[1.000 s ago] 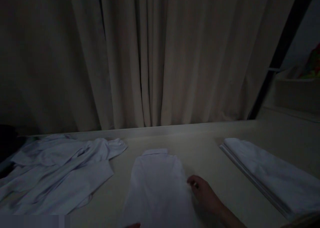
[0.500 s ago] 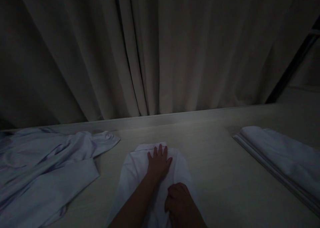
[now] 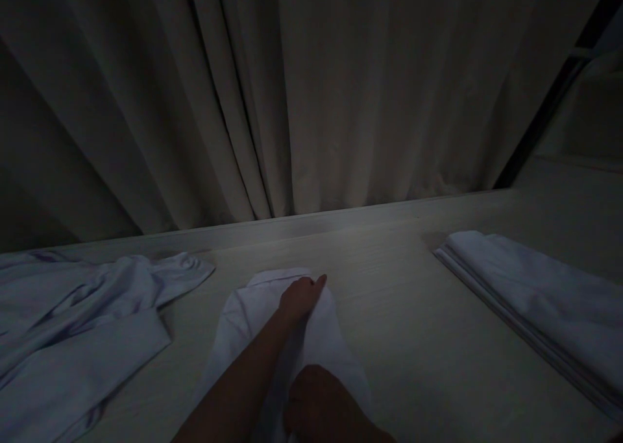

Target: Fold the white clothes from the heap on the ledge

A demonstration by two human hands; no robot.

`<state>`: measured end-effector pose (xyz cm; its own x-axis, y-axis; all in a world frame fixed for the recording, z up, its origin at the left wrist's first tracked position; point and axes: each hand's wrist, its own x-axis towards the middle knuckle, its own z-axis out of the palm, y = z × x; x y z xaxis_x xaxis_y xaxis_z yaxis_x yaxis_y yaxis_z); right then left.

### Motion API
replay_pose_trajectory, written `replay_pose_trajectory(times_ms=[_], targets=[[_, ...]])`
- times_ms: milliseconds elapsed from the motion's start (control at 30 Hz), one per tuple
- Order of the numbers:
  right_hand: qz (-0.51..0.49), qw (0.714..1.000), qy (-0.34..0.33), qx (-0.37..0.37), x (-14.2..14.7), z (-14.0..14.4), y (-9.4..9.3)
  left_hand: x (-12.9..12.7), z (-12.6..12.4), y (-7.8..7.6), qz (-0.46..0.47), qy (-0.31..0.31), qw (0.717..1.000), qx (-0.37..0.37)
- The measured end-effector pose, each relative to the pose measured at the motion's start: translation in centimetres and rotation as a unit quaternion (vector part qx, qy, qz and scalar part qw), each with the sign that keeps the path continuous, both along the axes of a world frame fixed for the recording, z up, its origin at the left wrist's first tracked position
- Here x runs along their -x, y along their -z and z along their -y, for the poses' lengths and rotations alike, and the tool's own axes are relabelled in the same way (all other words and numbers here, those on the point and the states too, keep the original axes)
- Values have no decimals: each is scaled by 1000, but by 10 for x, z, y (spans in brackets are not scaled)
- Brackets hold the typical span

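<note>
A white shirt (image 3: 243, 320) lies in front of me, its collar band (image 3: 277, 274) at the far end. My left hand (image 3: 299, 299) is closed on the cloth just below the collar, thumb pointing up and to the right. Closer to me, my right hand (image 3: 318, 397) is curled in a fist around the same shirt. A raised ridge of fabric runs between the two hands. The fingertips of both hands are mostly hidden, and the lower part of the shirt is behind my forearms.
Crumpled white garments (image 3: 92, 320) lie on the left. A neatly folded white stack of cloth (image 3: 530, 287) is on the right. Behind the pale surface (image 3: 389, 300) and its raised edge (image 3: 341, 219) hangs a long curtain (image 3: 341, 106). A dark post (image 3: 545, 119) stands at right. The light is dim.
My left hand went from spread flat on the shirt to closed on its cloth. My right hand stays closed, slightly lower. The view has shifted, so everything sits further left.
</note>
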<state>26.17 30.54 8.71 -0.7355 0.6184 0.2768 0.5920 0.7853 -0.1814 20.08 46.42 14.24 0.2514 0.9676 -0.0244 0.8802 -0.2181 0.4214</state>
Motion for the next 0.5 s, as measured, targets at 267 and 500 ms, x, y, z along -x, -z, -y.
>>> replay_pose_trajectory(times_ms=[267,500], targets=[[-53,993,39,103,33,11,31,0,-27,16,130,-75,986,71],[-153,979,120,57,19,29,19,-8,-25,6,183,-114,975,47]])
